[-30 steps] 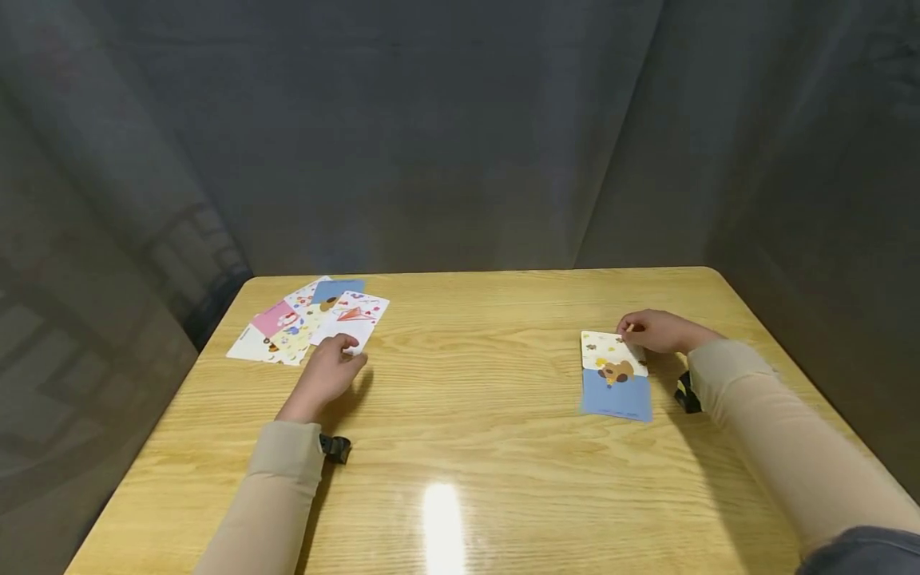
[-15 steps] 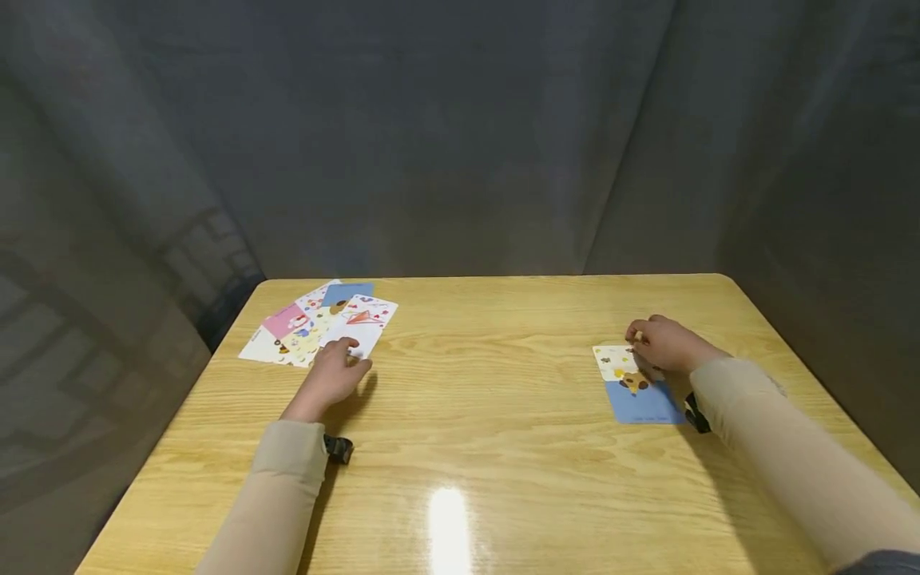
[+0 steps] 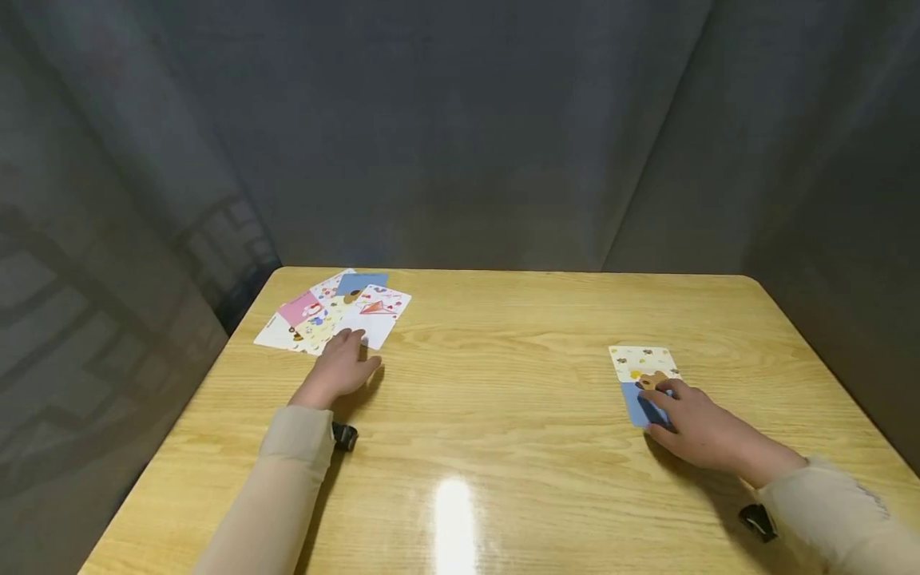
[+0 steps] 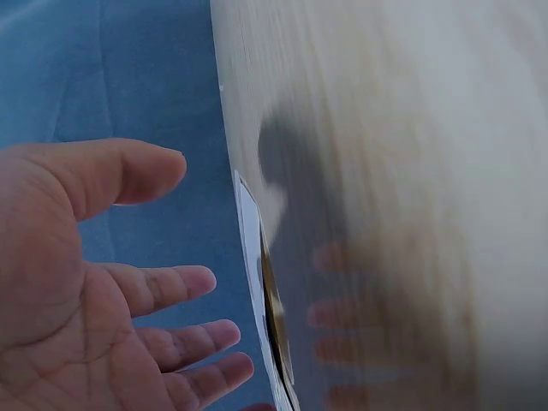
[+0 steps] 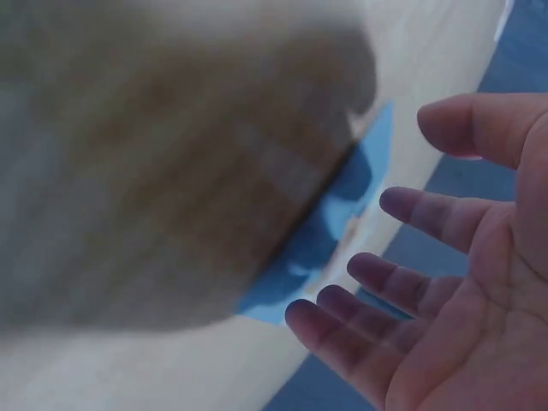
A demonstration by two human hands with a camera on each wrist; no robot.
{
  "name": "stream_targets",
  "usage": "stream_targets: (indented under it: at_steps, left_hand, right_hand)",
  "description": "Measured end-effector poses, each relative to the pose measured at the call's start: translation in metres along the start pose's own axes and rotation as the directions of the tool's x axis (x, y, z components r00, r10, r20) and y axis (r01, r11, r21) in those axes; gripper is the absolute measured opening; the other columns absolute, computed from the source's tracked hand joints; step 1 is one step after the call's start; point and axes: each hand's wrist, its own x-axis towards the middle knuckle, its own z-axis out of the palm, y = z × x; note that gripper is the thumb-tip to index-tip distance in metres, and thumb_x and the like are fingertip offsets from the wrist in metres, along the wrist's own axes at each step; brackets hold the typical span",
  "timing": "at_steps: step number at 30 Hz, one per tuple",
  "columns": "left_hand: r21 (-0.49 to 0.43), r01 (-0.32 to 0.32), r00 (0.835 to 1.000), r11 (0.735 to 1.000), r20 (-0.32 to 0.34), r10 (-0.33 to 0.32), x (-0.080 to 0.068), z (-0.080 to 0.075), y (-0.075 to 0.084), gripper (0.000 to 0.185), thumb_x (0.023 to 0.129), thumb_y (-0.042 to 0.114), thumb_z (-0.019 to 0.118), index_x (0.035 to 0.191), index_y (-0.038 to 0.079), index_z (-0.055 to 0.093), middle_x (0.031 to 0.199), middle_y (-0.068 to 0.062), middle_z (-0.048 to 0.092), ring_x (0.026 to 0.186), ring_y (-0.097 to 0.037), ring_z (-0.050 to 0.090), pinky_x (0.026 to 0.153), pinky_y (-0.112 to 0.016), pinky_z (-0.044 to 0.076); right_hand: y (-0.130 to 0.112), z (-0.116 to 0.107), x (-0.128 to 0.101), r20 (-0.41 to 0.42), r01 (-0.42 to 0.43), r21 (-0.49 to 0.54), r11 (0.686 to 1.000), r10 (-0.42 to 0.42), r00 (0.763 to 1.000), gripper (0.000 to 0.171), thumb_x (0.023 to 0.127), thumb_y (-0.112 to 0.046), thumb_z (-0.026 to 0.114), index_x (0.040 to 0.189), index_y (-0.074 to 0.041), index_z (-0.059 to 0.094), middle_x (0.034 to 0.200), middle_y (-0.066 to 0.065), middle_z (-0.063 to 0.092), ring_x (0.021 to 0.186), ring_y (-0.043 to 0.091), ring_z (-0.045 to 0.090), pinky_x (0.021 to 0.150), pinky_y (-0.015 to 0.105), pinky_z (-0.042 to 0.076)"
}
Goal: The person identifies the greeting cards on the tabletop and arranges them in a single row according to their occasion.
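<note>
On the table's right side lies a card (image 3: 643, 355), cream with small prints above and blue below, with a brown cartoon animal in the middle. My right hand (image 3: 693, 423) is over its near right part, fingers loosely spread and holding nothing; the right wrist view shows the fingertips apart from the blue part. At the far left, several overlapping cards are fanned out, among them a pink one (image 3: 300, 309) and a white one with a red paper plane (image 3: 379, 307). Over their near edge is my left hand (image 3: 334, 374), its fingers relaxed and gripping nothing.
The light wooden table (image 3: 496, 375) has rounded far corners and a bright reflection near its front. Dark grey curtains (image 3: 460, 136) hang behind and beside it. A small black device (image 3: 345, 436) is on the left wrist, another (image 3: 758, 522) on the right.
My right hand has left the card's far right corner and moved nearer to me, its curled fingers now spread. The left hand has barely moved. The head view has turned slightly.
</note>
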Motion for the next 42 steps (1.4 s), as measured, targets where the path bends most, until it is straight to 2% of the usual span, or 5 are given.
stream_targets:
  at_steps: [9,16,23,33,42]
  left_hand:
    - [0.116,-0.016,0.999,0.993,0.038,0.011,0.000,0.002,0.006,0.068,0.100,0.027,0.054,0.152,-0.013,0.037,0.160,-0.038,0.022,0.148,-0.053,0.021,0.116,-0.066,0.024]
    - [0.069,-0.019,0.998,0.997,0.069,0.014,0.005,-0.001,0.008,0.065,0.102,0.028,0.054,0.151,-0.012,0.038,0.159,-0.038,0.025,0.146,-0.056,0.024,0.115,-0.064,0.026]
    - [-0.082,0.057,0.998,0.995,-0.032,-0.059,0.019,-0.016,-0.002,0.063,0.103,0.027,0.050,0.147,-0.017,0.038,0.143,-0.039,0.043,0.135,-0.056,0.037,0.110,-0.064,0.034]
    - [-0.056,0.161,0.985,0.985,-0.048,-0.164,0.043,-0.015,-0.004,0.083,0.099,0.040,0.058,0.152,-0.018,0.027,0.150,-0.042,0.032,0.140,-0.057,0.028,0.112,-0.066,0.028]
    - [0.006,0.234,0.972,0.972,-0.027,-0.234,0.053,-0.009,0.002,0.097,0.094,0.055,0.065,0.151,-0.015,0.029,0.146,-0.041,0.034,0.137,-0.057,0.030,0.109,-0.071,0.026]
  right_hand:
    - [0.011,0.010,-0.009,0.074,-0.004,0.061,0.998,0.000,0.997,0.060,0.100,-0.025,0.067,0.145,0.010,0.049,0.145,0.045,0.037,0.127,0.065,0.043,0.093,0.070,0.045]
    - [0.015,0.010,-0.013,0.068,-0.013,0.062,0.998,0.009,0.998,0.061,0.100,-0.026,0.068,0.146,0.010,0.049,0.146,0.045,0.035,0.127,0.064,0.043,0.092,0.069,0.045]
    - [0.020,0.012,-0.018,0.044,-0.016,0.054,0.998,0.014,0.999,0.061,0.099,-0.024,0.070,0.145,0.010,0.049,0.145,0.045,0.036,0.126,0.064,0.044,0.091,0.069,0.046]
    - [0.025,0.015,-0.019,0.024,-0.004,0.045,0.999,0.003,1.000,0.063,0.098,-0.024,0.072,0.144,0.012,0.049,0.145,0.045,0.036,0.126,0.064,0.044,0.092,0.068,0.046]
    - [0.024,0.017,-0.023,0.030,-0.007,0.052,0.999,0.005,1.000,0.063,0.097,-0.023,0.072,0.145,0.012,0.049,0.145,0.044,0.036,0.127,0.064,0.044,0.092,0.069,0.046]
